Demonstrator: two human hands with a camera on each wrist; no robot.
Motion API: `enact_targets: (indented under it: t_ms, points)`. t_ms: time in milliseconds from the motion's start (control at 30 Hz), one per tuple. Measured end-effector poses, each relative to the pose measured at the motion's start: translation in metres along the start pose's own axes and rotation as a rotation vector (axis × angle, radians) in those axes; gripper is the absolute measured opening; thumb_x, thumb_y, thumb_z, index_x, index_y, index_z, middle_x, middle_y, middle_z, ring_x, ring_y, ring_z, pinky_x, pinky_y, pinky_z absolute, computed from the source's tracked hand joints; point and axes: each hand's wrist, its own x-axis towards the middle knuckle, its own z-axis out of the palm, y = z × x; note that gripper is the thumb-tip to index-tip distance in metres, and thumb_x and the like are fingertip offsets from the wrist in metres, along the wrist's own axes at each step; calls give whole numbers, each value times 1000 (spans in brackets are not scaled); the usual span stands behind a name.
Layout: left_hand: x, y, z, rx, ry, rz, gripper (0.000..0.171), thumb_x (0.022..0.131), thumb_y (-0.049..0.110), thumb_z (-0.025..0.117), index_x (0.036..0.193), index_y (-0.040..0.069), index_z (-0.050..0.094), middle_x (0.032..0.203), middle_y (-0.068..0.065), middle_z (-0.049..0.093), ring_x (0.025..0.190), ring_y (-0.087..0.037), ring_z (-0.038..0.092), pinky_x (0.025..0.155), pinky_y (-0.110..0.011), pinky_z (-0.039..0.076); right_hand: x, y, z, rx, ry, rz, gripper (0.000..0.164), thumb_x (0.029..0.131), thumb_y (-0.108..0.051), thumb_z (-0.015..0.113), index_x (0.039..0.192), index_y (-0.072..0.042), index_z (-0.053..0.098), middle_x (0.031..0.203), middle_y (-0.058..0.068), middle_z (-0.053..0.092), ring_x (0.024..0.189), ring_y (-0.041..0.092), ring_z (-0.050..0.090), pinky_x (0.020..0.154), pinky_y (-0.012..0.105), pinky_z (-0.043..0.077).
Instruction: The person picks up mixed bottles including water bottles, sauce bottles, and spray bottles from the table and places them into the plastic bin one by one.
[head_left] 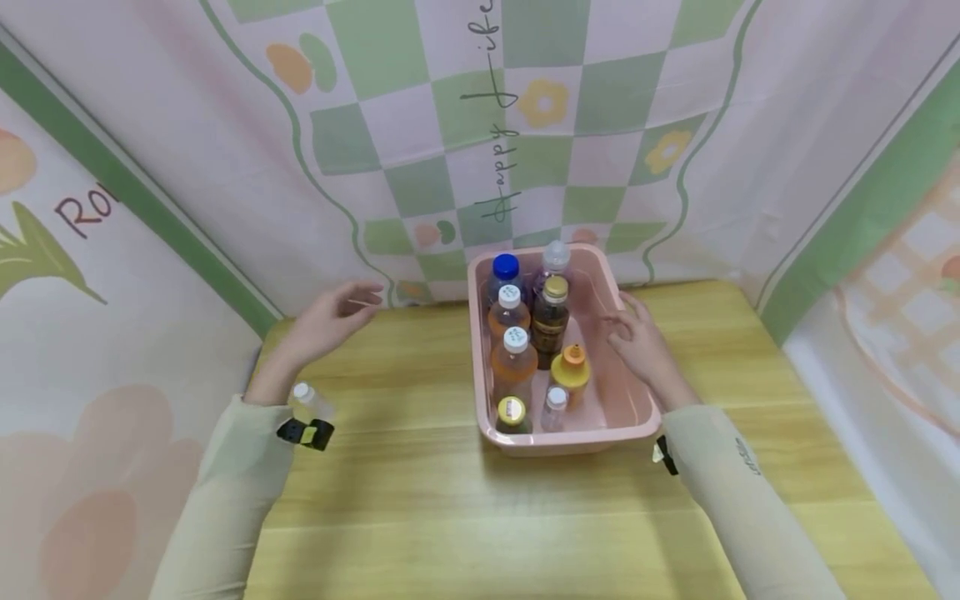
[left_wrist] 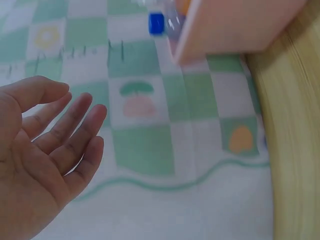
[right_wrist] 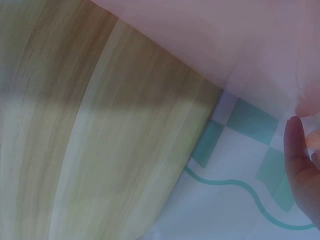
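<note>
My left hand [head_left: 330,321] hovers above the left of the table with loosely bent fingers and nothing in its palm. Under its wrist a small clear bottle with a white cap [head_left: 313,402] stands on the wood. At the right rim of a pink plastic basin [head_left: 637,425], my right hand [head_left: 639,346] has its fingertips over the edge, loosely bent. Bottles crowd the basin's left half: a blue-capped one [head_left: 506,279], two white-capped orange ones, a gold-capped dark bottle [head_left: 551,321], and a yellow bottle with an orange tip [head_left: 572,371].
A clear-topped bottle [head_left: 556,257] stands at the basin's back, a yellow-capped jar [head_left: 513,414] and a small white-capped bottle [head_left: 554,408] at its front. The wooden table [head_left: 420,517] ends at a checkered cloth backdrop [head_left: 397,150]. Fabric walls enclose both sides.
</note>
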Motion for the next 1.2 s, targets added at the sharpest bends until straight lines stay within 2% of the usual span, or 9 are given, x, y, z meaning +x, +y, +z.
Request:
enact_targets:
  t_ms: [200,333,533,700,833,1000,1067,1100,1200]
  points:
    - [-14,-28,-13,34,62,-77,43,100,19,46,140,4,42,133,-23,54,121,-41,53,101,-54,46,-1,1,1,2,7,-3,38,90,-3,50,127,7,53,159,22,10,137,55,24,107,69,28]
    - [-22,-43,-18,15,115,-103,44,100,21,47,140,3,42,132,-24,54,120,-40,53,102,-54,45,-1,3,1,4,14,-11,37,90,-3,51,125,7,53,158,22,11,137,55,23,108,69,27]
    - [-31,-68,-22,-72,175,-172,48,100,26,47,143,4,39,137,-24,51,123,-40,49,104,-54,43,-1,4,1,-6,21,-18,37,90,-3,51,126,7,53,158,23,12,136,56,24,107,70,27]
    - [-40,-93,-19,-149,182,-268,54,100,26,47,146,2,31,143,-27,43,128,-42,43,108,-57,37,0,4,1,-3,18,-18,38,90,-4,51,126,7,53,158,23,13,137,55,23,108,69,26]
    - [-48,-112,-14,-204,187,-311,56,101,22,46,148,1,26,147,-27,38,129,-42,42,111,-58,33,0,3,3,1,24,-18,38,89,-4,51,125,7,54,158,23,14,138,54,22,108,69,25]
    - [-55,-128,-8,-249,208,-336,58,99,19,48,149,3,23,148,-27,36,113,-18,53,112,-58,33,1,4,2,0,21,-12,38,89,-4,51,126,6,54,158,22,14,139,54,21,109,70,24]
    - [-56,-133,-6,-251,213,-340,58,99,17,49,149,2,23,148,-28,36,111,-14,53,111,-57,33,1,5,2,-1,21,-12,38,89,-3,50,126,6,54,158,22,14,139,54,20,109,70,24]
    - [-56,-135,-5,-248,217,-343,58,98,15,49,149,1,24,147,-28,36,112,-16,53,111,-57,34,1,5,2,-1,23,-12,38,89,-3,50,126,6,54,158,22,14,139,54,21,108,70,24]
    - [-56,-142,1,-199,246,-356,56,96,7,50,147,-2,28,144,-30,40,119,-32,53,108,-50,41,1,5,2,4,21,-10,38,89,-3,50,126,6,54,158,22,13,139,54,20,109,70,24]
